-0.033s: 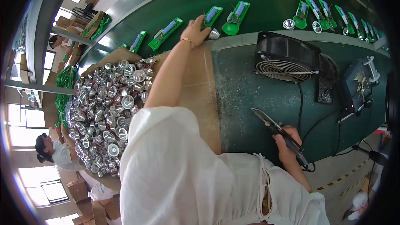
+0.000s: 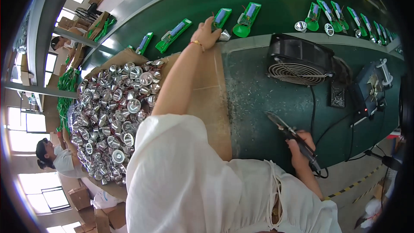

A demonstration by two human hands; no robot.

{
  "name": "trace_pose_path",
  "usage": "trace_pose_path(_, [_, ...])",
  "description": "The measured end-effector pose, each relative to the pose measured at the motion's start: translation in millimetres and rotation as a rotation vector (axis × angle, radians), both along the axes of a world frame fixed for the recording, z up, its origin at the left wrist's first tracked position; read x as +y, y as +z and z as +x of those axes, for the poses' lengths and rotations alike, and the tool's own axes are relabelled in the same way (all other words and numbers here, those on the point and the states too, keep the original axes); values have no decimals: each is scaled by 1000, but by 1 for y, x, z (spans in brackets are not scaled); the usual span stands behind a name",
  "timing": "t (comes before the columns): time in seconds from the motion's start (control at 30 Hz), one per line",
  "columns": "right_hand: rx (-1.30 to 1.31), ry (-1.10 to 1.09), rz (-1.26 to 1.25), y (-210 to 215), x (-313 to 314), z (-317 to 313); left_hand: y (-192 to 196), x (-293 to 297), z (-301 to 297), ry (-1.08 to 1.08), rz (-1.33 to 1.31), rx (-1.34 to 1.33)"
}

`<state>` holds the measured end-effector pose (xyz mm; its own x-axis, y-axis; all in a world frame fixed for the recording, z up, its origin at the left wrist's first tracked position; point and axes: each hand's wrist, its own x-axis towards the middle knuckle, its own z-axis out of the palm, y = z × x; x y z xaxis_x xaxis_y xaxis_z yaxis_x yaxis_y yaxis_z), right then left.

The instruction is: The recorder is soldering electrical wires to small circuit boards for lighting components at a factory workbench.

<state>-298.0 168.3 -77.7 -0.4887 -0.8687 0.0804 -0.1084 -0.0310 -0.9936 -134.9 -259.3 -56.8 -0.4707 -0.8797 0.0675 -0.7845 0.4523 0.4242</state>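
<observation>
So, by the look of it, what's in hand here is a part being reached for or set down (no telling which) rather than any tool work. The left hand (image 2: 206, 36) is stretched out to the green casing (image 2: 229, 14), which is laid on the dark green strip (image 2: 278, 15) beyond the bench (image 2: 254, 90). The casing's edge is met, or very nearly, by the forefinger, and the thumb is set apart; whether anything's actually gripped can't be told from this angle. The soldering-type tool (image 2: 282, 126) is clenched in the right hand (image 2: 297, 156), its nose held well apart from any casing.

For any lift, a light pinch would probably be called for, since the silver reflector (image 2: 224, 36) is sitting right by the thumb and could easily be knocked.

As for looks: the casing is bright green, longish and open-faced, set at a slant, with a bluish cylinder (image 2: 220, 16) seated along it. Its near end is partly hidden by the hand. The reflector is a shiny little cup, too small for detail. Similar green casings (image 2: 241, 30) are spaced out to either side.
</observation>
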Motion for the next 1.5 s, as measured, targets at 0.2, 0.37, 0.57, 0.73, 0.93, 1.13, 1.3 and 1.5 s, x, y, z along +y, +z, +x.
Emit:
trace_pose_path(0.2, [20,-68,-30,6,7,3,49,113,26,203,-2,70])
trace_pose_path(0.37, [36,-129,-21,4,7,8,55,235,81,108,-68,97])
trace_pose_path(0.57, [101,-48,-49,2,-1,16,48,331,132,243,59,50])
trace_pose_path(0.73, [139,-39,-43,4,2,11,46,370,187,196,-521,232])
trace_pose_path(0.93, [-3,21,-129,7,3,29,65,370,229,222,-329,3])
trace_pose_path(1.13, [-24,166,-168,29,5,69,26,357,216,220,-438,-431])
trace_pose_path(1.3, [-99,334,-81,53,-1,94,40,354,206,256,-315,91])
trace_pose_path(1.5, [234,517,-202,57,-15,110,34,354,176,340,60,434])
